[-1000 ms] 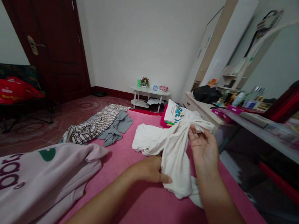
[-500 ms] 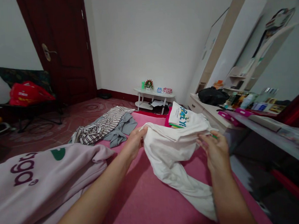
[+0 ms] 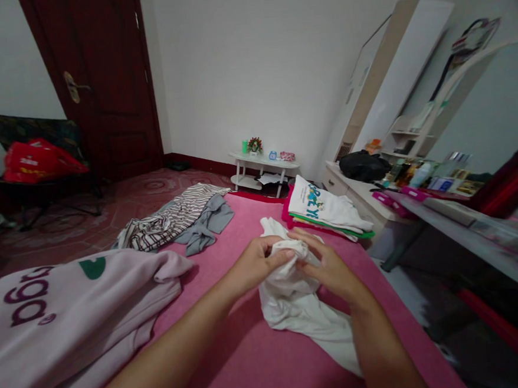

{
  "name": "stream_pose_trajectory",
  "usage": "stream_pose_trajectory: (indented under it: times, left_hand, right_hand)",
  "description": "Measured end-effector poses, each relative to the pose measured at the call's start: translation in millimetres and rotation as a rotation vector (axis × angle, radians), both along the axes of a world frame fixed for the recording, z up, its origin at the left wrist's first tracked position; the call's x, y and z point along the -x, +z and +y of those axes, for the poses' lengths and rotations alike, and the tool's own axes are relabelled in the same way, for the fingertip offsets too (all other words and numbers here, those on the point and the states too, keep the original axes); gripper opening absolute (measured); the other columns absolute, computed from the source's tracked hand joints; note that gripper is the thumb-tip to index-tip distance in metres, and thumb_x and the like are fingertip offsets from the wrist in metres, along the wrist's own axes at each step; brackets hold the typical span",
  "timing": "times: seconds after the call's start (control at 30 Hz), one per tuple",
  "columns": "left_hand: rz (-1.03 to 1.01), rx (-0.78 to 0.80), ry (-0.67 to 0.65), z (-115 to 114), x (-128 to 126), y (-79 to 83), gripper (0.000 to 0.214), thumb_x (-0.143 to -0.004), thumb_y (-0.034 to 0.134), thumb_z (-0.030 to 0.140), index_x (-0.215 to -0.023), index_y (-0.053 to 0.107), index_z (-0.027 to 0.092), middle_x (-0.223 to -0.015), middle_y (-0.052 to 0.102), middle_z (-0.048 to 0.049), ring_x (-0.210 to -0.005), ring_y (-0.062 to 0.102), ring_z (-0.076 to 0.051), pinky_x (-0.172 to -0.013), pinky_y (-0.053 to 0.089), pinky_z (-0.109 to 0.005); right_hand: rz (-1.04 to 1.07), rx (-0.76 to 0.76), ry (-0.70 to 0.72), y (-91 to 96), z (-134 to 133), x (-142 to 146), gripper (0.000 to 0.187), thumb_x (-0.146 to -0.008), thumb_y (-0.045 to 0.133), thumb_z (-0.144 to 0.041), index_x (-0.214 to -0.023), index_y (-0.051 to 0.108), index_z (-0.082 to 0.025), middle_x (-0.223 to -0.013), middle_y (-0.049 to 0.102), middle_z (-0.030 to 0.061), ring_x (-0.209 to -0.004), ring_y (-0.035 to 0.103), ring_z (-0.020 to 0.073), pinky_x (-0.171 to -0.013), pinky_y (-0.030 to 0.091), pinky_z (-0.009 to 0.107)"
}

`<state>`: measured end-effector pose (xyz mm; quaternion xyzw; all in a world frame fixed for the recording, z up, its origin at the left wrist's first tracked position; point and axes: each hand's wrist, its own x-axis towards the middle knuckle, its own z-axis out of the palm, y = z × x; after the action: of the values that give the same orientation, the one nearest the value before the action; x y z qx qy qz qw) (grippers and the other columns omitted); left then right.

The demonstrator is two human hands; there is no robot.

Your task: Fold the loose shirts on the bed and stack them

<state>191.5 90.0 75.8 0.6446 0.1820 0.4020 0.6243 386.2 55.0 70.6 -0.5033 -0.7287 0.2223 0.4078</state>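
Observation:
A white garment is bunched at its upper end between my two hands, with one long leg or sleeve trailing toward me across the pink bed cover. My left hand grips the cloth from the left, thumb on top. On the other side my right hand pinches the same bunch, its fingers curled over it. Both hands nearly meet above the bed. Just beyond them lies a stack of folded clothes, topped by a white printed T-shirt.
To the left lie a pale pink sweatshirt, a striped garment and a grey garment. A glass-topped table and a cluttered dresser flank the bed's right side. Past the far end stands a small white table.
My hands, earlier wide apart holding the white garment stretched at its top edge, have come together and gathered it. The folded stack behind now shows more fully.

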Motion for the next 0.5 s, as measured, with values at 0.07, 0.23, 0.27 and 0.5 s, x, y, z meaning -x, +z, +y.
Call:
stream_pose_trajectory:
  times: [0.07,0.23,0.27,0.5]
  left_hand:
    - [0.023,-0.061,0.012,-1.3,-1.9,0.2,0.035,-0.077,0.067,0.045,-0.086,0.069,0.011,-0.081,0.062,-0.0045,-0.07,0.052,-0.013,-0.064,0.04,-0.021]
    - [0.028,-0.113,0.111,-4.2,-11.4,-14.3,0.035,-0.072,0.073,0.037,-0.094,0.065,0.011,-0.083,0.062,-0.0025,-0.072,0.053,-0.013,-0.066,0.041,-0.021]
    - [0.059,-0.112,0.104,-4.7,-13.3,-20.9,0.035,-0.069,0.075,0.035,-0.093,0.065,0.011,-0.081,0.061,-0.0014,-0.07,0.052,-0.013,-0.063,0.041,-0.021]
    - [0.309,-0.101,-0.254,-3.0,-12.8,-41.2,0.02,-0.069,0.071,0.031,-0.082,0.071,0.015,-0.075,0.065,0.0002,-0.066,0.056,-0.015,-0.06,0.043,-0.022]
  right_hand:
    - [0.065,0.06,0.085,11.9,-5.2,3.1,0.046,-0.074,0.064,-0.021,-0.119,0.062,-0.023,-0.122,0.062,0.0073,-0.114,0.055,0.0242,-0.1,0.04,0.04]
    - [0.274,-0.074,-0.213,19.7,-5.2,6.4,0.015,-0.073,0.063,-0.026,-0.082,0.069,-0.016,-0.077,0.069,0.0017,-0.071,0.06,0.0164,-0.065,0.046,0.025]
    - [0.319,-0.139,-0.287,20.1,-4.9,6.2,0.015,-0.073,0.063,-0.026,-0.082,0.068,-0.016,-0.076,0.068,0.0011,-0.069,0.059,0.0154,-0.063,0.045,0.024]
    - [0.54,-0.675,-0.806,42.9,-17.2,-5.7,0.013,-0.072,0.063,-0.021,-0.083,0.066,-0.015,-0.067,0.058,-0.004,-0.057,0.051,0.0099,-0.053,0.039,0.02]
